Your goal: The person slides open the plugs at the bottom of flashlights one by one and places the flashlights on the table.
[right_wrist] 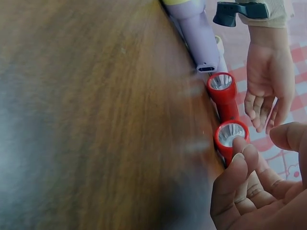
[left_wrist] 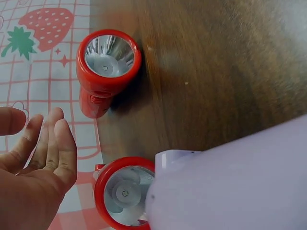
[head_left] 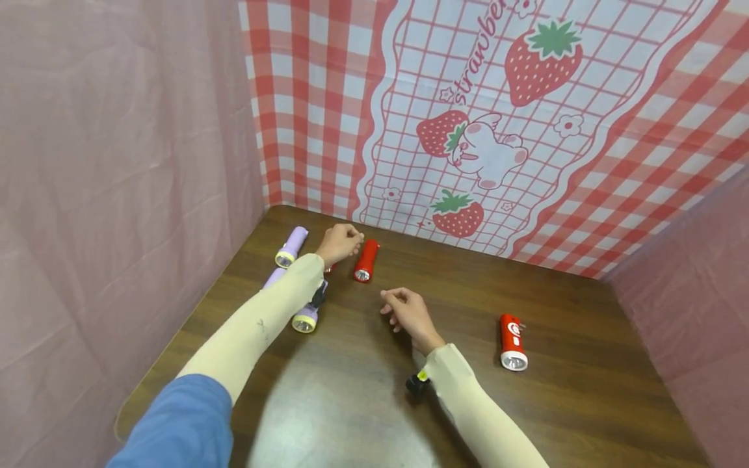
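My left hand (head_left: pixel 339 242) hovers near the back left of the table, fingers loosely bent and holding nothing. Just right of it lies a red flashlight (head_left: pixel 367 261), its lens toward me. A second red flashlight (left_wrist: pixel 100 201) is mostly hidden by the left wrist in the head view; the left wrist view shows its round lens beside a purple flashlight (left_wrist: pixel 230 182). My right hand (head_left: pixel 411 318) is over the middle of the table, its fingers loosely curled with nothing in them. In the right wrist view its fingertips (right_wrist: pixel 238 158) overlap the nearer red flashlight.
A purple flashlight with a yellow rim (head_left: pixel 292 247) lies at the back left. Another purple flashlight (head_left: pixel 307 318) shows beneath the left forearm, which partly covers more purple. To the right is a red and white flashlight (head_left: pixel 513 344). A strawberry-print cloth (head_left: pixel 398 130) hangs behind the table.
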Demonstrator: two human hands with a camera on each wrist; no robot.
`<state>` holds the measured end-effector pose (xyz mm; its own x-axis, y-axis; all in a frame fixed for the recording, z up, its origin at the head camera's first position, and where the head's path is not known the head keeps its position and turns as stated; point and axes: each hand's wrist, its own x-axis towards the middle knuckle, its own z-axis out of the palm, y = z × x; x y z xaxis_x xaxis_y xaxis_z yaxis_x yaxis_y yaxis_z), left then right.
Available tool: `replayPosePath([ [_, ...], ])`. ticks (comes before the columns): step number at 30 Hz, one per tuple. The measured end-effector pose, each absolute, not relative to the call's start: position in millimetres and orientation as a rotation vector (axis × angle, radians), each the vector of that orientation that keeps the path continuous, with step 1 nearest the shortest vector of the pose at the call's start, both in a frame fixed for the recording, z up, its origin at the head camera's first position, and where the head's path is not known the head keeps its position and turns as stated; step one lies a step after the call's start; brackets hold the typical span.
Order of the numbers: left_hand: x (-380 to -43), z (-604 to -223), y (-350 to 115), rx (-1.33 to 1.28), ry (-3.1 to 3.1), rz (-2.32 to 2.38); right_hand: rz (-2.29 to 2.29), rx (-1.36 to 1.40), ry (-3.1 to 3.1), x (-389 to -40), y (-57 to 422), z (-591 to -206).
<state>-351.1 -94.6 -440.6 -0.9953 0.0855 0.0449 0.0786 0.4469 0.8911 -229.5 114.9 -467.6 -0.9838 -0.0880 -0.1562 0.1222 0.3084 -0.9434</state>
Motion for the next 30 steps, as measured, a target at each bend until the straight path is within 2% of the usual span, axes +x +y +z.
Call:
replayPosePath([
  [14,-368,-449,-83,0.283,2.884,1.232,-1.693,0.126,2.461,-255,98,-468],
  [30,-379,-459,-82,0.291,2.919,1.109,-1.64,0.229,2.528,-277,83,-475],
])
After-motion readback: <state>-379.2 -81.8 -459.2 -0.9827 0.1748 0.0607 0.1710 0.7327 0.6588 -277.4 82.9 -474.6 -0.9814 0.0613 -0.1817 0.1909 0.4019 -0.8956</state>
